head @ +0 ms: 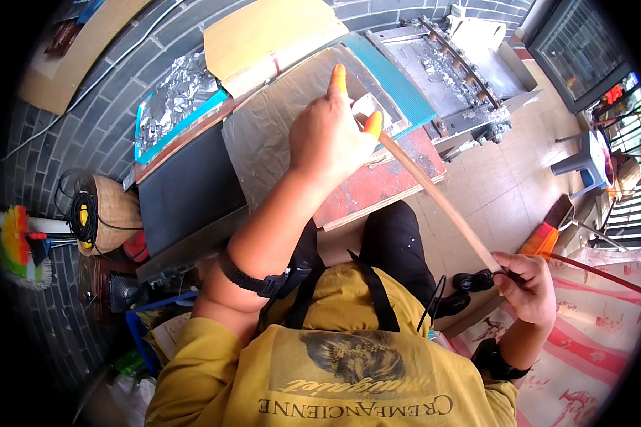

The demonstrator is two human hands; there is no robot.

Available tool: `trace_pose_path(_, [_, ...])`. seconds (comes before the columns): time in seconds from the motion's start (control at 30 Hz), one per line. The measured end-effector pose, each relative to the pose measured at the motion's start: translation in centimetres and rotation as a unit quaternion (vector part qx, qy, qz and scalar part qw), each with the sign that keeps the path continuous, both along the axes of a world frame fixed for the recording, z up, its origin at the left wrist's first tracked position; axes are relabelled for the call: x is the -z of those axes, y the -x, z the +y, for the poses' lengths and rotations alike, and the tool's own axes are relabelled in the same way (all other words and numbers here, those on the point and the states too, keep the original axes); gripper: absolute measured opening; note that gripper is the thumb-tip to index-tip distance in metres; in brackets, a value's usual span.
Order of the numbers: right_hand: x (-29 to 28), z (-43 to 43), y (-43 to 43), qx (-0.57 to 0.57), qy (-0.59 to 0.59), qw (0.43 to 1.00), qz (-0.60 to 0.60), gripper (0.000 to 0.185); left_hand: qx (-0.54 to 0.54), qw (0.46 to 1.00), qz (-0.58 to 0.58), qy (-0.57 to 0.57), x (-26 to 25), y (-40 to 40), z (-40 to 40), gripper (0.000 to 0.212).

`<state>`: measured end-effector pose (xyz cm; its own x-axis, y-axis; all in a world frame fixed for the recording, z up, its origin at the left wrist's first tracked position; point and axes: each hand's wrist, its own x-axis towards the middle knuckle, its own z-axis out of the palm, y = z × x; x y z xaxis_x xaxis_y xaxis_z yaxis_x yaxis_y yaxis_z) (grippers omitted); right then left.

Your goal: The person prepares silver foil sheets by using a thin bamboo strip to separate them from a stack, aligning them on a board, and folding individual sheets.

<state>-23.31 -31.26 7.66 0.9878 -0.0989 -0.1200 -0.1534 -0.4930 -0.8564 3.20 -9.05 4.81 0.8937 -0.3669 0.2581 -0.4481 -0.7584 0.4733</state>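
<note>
A long, thin wooden stick (pixel 438 197) slants from the middle of the work surface down to the right. Its lower end is pinched between the thumb and fingers of my right hand (pixel 526 283). The upper end meets the thumb of my left hand (pixel 328 139), over the board; whether that hand grips it is hidden. Orange-yellow finger covers sit on the left thumb and index finger, the index extended forward. Beside the thumb is a small white piece (pixel 373 107), perhaps paper. Below lie a greyish translucent sheet (pixel 267 128) and a stained reddish board (pixel 379 187).
A blue-edged tray (pixel 184 127) of crumpled foil stands left of a cardboard piece (pixel 270 40). Teal ribbed sheets (pixel 392 80) lie beside a metal machine (pixel 438 58) strewn with foil scraps. A grey stool (pixel 579 163) and an orange broom (pixel 539 238) are at the right.
</note>
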Motion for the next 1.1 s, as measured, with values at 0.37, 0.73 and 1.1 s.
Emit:
trace_pose_path(0.37, [0.8, -0.8, 1.4, 0.058, -0.040, 0.997, 0.023, 0.030, -0.009, 0.991, 0.038, 0.129, 1.2, -1.0, 0.6, 0.068])
trace_pose_path(0.73, [0.4, -0.7, 1.2, 0.053, -0.032, 0.998, 0.025, 0.030, 0.000, 0.984, -0.075, 0.161, 1.3, -1.6, 2.4, 0.070])
trace_pose_path(1.1, [0.5, 0.5, -2.3, -0.005, 0.003, 1.000, -0.008, 0.028, 0.059, 0.981, -0.043, 0.178, 1.7, -0.9, 1.5, 0.055])
